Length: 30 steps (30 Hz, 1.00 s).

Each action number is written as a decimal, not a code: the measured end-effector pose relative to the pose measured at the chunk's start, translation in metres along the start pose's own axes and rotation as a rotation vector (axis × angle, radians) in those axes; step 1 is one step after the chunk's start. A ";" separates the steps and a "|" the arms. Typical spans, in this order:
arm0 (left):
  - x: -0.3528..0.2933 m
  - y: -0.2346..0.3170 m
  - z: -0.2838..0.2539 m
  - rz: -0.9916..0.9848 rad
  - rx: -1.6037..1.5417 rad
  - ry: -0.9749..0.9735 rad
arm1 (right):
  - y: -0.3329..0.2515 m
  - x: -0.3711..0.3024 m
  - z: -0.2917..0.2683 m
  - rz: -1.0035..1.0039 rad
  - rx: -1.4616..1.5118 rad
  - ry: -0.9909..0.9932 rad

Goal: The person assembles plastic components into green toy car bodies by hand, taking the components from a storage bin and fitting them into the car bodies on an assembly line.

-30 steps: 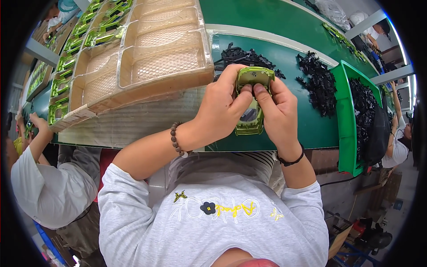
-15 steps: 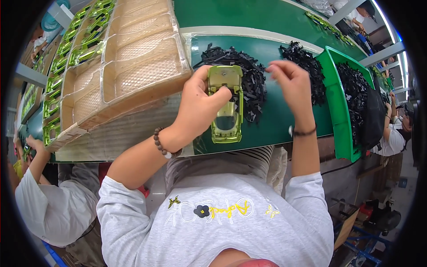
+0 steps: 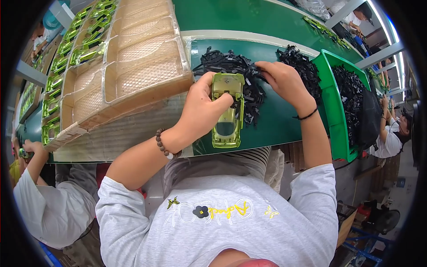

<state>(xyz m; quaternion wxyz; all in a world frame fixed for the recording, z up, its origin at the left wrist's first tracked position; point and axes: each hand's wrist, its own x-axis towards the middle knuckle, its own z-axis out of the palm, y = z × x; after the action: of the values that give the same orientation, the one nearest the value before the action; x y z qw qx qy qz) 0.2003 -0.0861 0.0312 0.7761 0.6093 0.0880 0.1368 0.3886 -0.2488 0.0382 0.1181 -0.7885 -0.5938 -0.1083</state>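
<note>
My left hand (image 3: 202, 104) is closed around a shiny green toy car body (image 3: 227, 127), its thumb pressed across the middle of the shell. The car is held lengthwise above the table's near edge. Just beyond it lies a heap of small black plastic pieces (image 3: 229, 62). The fingers of my right hand (image 3: 287, 82) are pinched together at the right side of this heap. Whatever is between the fingertips is too small to make out against the black pieces. Another black pile (image 3: 307, 66) lies behind my right hand.
On the left a compartmented tray (image 3: 147, 62) holds several green car bodies (image 3: 91, 38) in its far-left rows. A green bin (image 3: 340, 129) of black pieces stands at the right. Co-workers sit to the left (image 3: 53, 200) and right (image 3: 386, 144). A green work surface (image 3: 284, 120) runs beneath.
My right hand has moved left, its fingertips coming to the edge of the black heap. My left hand and the car sit slightly lower in view.
</note>
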 end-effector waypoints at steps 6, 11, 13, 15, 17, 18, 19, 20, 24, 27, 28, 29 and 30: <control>0.001 -0.004 0.000 0.033 -0.003 -0.002 | -0.014 -0.003 -0.016 0.183 0.500 0.026; 0.002 -0.004 0.001 0.013 0.051 0.001 | -0.043 0.000 -0.035 0.255 0.894 0.102; 0.002 -0.006 0.002 0.027 0.033 0.006 | -0.064 0.006 -0.044 0.153 0.758 0.158; 0.001 -0.007 -0.001 -0.007 0.050 -0.004 | -0.086 0.010 -0.046 0.012 0.499 0.251; 0.000 -0.008 -0.001 -0.038 0.065 -0.018 | -0.097 0.017 -0.041 -0.060 0.319 0.304; 0.001 -0.008 -0.001 -0.017 0.089 -0.016 | -0.102 0.020 -0.039 -0.131 0.130 0.355; 0.001 -0.009 0.000 0.004 0.113 -0.014 | -0.105 0.021 -0.035 -0.122 0.098 0.349; 0.000 -0.009 0.000 0.005 0.115 -0.008 | -0.107 0.023 -0.035 -0.127 0.102 0.350; 0.000 -0.013 0.001 0.085 0.175 0.040 | -0.113 0.025 -0.037 -0.157 -0.060 0.297; -0.001 -0.014 0.002 0.102 0.150 0.067 | -0.113 0.025 -0.035 -0.151 -0.070 0.291; -0.001 -0.015 0.002 0.089 0.147 0.066 | -0.113 0.024 -0.034 -0.137 -0.053 0.291; -0.002 -0.015 0.002 0.089 0.145 0.069 | -0.113 0.024 -0.033 -0.139 -0.052 0.289; -0.002 -0.015 0.003 0.090 0.150 0.066 | -0.113 0.024 -0.032 -0.133 -0.026 0.294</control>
<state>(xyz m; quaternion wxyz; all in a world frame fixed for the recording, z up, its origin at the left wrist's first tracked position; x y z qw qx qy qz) 0.2006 -0.0927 0.0172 0.7181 0.6641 0.0961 0.1848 0.2852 -0.2064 0.0830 0.1861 -0.7244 -0.6197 -0.2378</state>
